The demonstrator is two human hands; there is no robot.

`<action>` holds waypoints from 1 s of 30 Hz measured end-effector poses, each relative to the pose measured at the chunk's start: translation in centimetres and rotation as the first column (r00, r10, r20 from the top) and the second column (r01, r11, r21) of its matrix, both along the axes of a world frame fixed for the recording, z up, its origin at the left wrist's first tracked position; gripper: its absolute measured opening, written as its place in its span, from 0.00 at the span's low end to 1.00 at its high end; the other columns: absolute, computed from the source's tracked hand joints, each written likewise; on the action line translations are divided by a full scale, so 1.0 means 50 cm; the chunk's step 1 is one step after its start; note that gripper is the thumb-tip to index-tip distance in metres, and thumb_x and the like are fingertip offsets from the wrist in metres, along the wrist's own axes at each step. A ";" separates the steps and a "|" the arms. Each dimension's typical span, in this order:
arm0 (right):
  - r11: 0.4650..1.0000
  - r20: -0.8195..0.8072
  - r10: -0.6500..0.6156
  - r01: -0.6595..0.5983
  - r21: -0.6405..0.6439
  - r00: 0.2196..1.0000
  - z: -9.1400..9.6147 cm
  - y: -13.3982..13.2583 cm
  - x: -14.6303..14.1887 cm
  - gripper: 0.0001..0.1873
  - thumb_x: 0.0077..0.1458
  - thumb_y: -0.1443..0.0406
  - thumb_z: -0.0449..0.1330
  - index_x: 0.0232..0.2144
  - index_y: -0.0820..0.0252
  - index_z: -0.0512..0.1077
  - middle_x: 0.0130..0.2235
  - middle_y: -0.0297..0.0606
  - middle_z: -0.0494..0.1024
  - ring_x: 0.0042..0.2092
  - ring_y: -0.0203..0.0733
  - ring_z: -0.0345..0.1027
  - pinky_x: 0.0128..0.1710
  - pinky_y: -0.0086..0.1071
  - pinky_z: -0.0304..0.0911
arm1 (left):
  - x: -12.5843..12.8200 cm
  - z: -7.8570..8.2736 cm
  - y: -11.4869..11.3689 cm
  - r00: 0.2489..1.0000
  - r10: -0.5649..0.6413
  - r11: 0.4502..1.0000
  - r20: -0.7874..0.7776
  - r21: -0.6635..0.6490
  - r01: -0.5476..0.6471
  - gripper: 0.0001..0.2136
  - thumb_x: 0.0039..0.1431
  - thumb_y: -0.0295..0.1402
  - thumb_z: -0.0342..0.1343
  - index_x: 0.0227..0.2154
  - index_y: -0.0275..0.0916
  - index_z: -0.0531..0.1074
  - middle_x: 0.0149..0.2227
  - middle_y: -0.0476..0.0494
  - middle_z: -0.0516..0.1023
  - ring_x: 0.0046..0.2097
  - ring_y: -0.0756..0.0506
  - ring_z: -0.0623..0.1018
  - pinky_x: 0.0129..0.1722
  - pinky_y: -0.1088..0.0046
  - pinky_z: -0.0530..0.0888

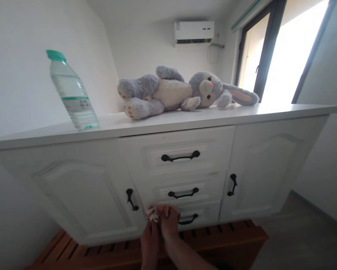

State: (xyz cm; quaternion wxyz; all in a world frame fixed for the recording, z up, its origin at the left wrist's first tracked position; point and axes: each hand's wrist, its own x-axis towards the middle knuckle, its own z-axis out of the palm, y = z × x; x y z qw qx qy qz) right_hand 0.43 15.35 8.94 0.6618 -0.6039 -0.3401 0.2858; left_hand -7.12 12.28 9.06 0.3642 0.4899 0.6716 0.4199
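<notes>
My left hand [149, 240] and my right hand [170, 222] are together low in the view, in front of the bottom drawer [202, 210] of a white cabinet. Both have their fingers curled closed. Between the fingertips is a small crumpled white thing with reddish marks [152, 214]; I cannot make out what it is. The left hand's fingers pinch it from below and the right hand's fingers press against it from the right. Just right of the hands is the bottom drawer's black handle [188, 219].
On the white cabinet top [270, 109] stand a clear water bottle with a green cap [72, 93] at the left and a grey plush rabbit [182, 92] lying on its side. The front has three drawers between two doors. A wooden slatted platform [230, 240] lies below.
</notes>
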 end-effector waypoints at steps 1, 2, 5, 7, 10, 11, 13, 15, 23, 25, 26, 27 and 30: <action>1.000 -0.040 0.030 -0.030 0.006 0.999 0.010 0.006 -0.026 0.13 0.43 0.59 0.63 0.16 0.56 0.64 0.21 0.34 0.71 0.27 0.40 0.64 0.30 0.34 0.62 | -0.022 0.016 0.002 1.000 0.019 1.000 -0.022 -0.003 -0.019 0.27 0.55 0.53 0.40 0.36 0.34 0.74 0.35 0.29 0.83 0.39 0.32 0.80 0.44 0.56 0.73; 0.998 -0.091 0.069 -0.068 0.013 0.993 0.024 0.010 -0.046 0.14 0.42 0.59 0.63 0.16 0.56 0.64 0.20 0.33 0.70 0.26 0.40 0.64 0.29 0.33 0.61 | -0.038 0.037 0.003 0.999 0.036 0.999 -0.039 0.006 -0.036 0.26 0.55 0.52 0.40 0.35 0.35 0.75 0.34 0.30 0.83 0.39 0.33 0.80 0.43 0.56 0.74; 0.976 -0.299 0.218 -0.202 0.085 0.929 0.091 0.016 -0.079 0.14 0.44 0.55 0.63 0.19 0.57 0.66 0.22 0.33 0.72 0.27 0.39 0.65 0.28 0.31 0.61 | -0.061 0.121 0.004 0.995 0.066 0.994 -0.074 0.093 -0.059 0.25 0.57 0.50 0.42 0.39 0.36 0.75 0.37 0.33 0.84 0.41 0.34 0.81 0.44 0.58 0.74; 0.940 -0.474 0.339 -0.306 0.149 0.813 0.145 0.012 -0.083 0.15 0.45 0.53 0.63 0.24 0.58 0.70 0.26 0.35 0.76 0.30 0.39 0.68 0.28 0.30 0.62 | -0.059 0.176 0.003 0.989 0.076 0.983 -0.126 0.173 -0.054 0.24 0.60 0.49 0.42 0.45 0.38 0.74 0.44 0.33 0.84 0.46 0.34 0.80 0.48 0.58 0.72; 0.906 -0.666 0.405 -0.373 0.201 0.626 0.214 -0.004 -0.060 0.20 0.43 0.51 0.66 0.31 0.60 0.74 0.30 0.38 0.79 0.32 0.41 0.71 0.29 0.32 0.64 | -0.034 0.229 0.002 0.977 0.037 0.962 -0.208 0.272 0.022 0.23 0.63 0.45 0.42 0.51 0.38 0.72 0.53 0.31 0.80 0.56 0.34 0.77 0.55 0.57 0.69; 0.909 -0.700 0.396 -0.363 0.206 0.594 0.231 -0.011 -0.043 0.21 0.41 0.51 0.67 0.33 0.61 0.74 0.31 0.39 0.79 0.32 0.42 0.72 0.29 0.32 0.64 | -0.020 0.238 0.002 0.977 0.007 0.957 -0.211 0.285 0.054 0.22 0.63 0.44 0.42 0.50 0.37 0.73 0.53 0.30 0.80 0.56 0.35 0.76 0.55 0.57 0.69; 0.926 -0.733 0.363 -0.310 0.215 0.575 0.254 -0.027 0.002 0.21 0.39 0.55 0.70 0.34 0.62 0.76 0.31 0.40 0.80 0.33 0.42 0.73 0.29 0.32 0.64 | 0.020 0.248 0.003 0.981 -0.053 0.956 -0.187 0.276 0.104 0.20 0.63 0.41 0.42 0.46 0.36 0.74 0.49 0.28 0.81 0.52 0.35 0.79 0.51 0.57 0.71; 0.944 -0.740 0.317 -0.271 0.188 0.593 0.267 -0.043 0.062 0.19 0.35 0.61 0.71 0.33 0.62 0.76 0.29 0.38 0.80 0.29 0.39 0.71 0.25 0.30 0.61 | 0.070 0.253 0.005 0.983 -0.090 0.964 -0.159 0.233 0.126 0.18 0.63 0.41 0.42 0.38 0.36 0.74 0.41 0.28 0.83 0.44 0.35 0.81 0.44 0.58 0.73; 0.994 -0.649 0.103 -0.052 0.097 0.754 0.271 -0.084 0.314 0.23 0.32 0.61 0.74 0.34 0.65 0.77 0.32 0.42 0.82 0.32 0.42 0.74 0.29 0.32 0.68 | 0.296 0.259 0.007 0.926 -0.378 0.894 -0.002 0.257 0.366 0.16 0.61 0.33 0.43 0.40 0.32 0.74 0.41 0.28 0.84 0.42 0.37 0.82 0.43 0.60 0.74; 0.996 -0.580 0.068 -0.022 0.086 0.812 0.251 -0.087 0.351 0.25 0.35 0.59 0.73 0.37 0.65 0.77 0.35 0.44 0.83 0.36 0.46 0.76 0.36 0.34 0.70 | 0.334 0.248 0.001 0.903 -0.428 0.871 0.026 0.279 0.405 0.18 0.61 0.32 0.42 0.43 0.31 0.75 0.43 0.27 0.83 0.44 0.38 0.82 0.46 0.60 0.74; 0.998 -0.529 0.044 -0.014 0.060 0.847 0.236 -0.087 0.364 0.25 0.37 0.57 0.72 0.37 0.65 0.77 0.36 0.44 0.83 0.37 0.46 0.76 0.36 0.34 0.70 | 0.346 0.239 -0.002 0.894 -0.446 0.865 0.038 0.277 0.419 0.18 0.61 0.32 0.42 0.44 0.30 0.75 0.43 0.27 0.83 0.44 0.38 0.82 0.46 0.60 0.74; 1.000 -0.472 0.019 -0.006 0.029 0.881 0.218 -0.087 0.373 0.24 0.40 0.55 0.71 0.38 0.65 0.77 0.36 0.44 0.83 0.36 0.45 0.75 0.35 0.33 0.69 | 0.355 0.228 -0.005 0.888 -0.458 0.860 0.045 0.276 0.429 0.19 0.62 0.32 0.42 0.45 0.29 0.75 0.44 0.26 0.83 0.44 0.38 0.81 0.45 0.60 0.74; 0.999 -0.314 -0.026 0.014 -0.043 0.949 0.159 -0.087 0.381 0.23 0.47 0.52 0.65 0.40 0.64 0.77 0.38 0.44 0.83 0.36 0.45 0.74 0.32 0.33 0.67 | 0.357 0.183 -0.010 0.876 -0.479 0.856 0.054 0.251 0.452 0.20 0.63 0.34 0.42 0.46 0.29 0.75 0.42 0.27 0.84 0.43 0.37 0.81 0.44 0.59 0.74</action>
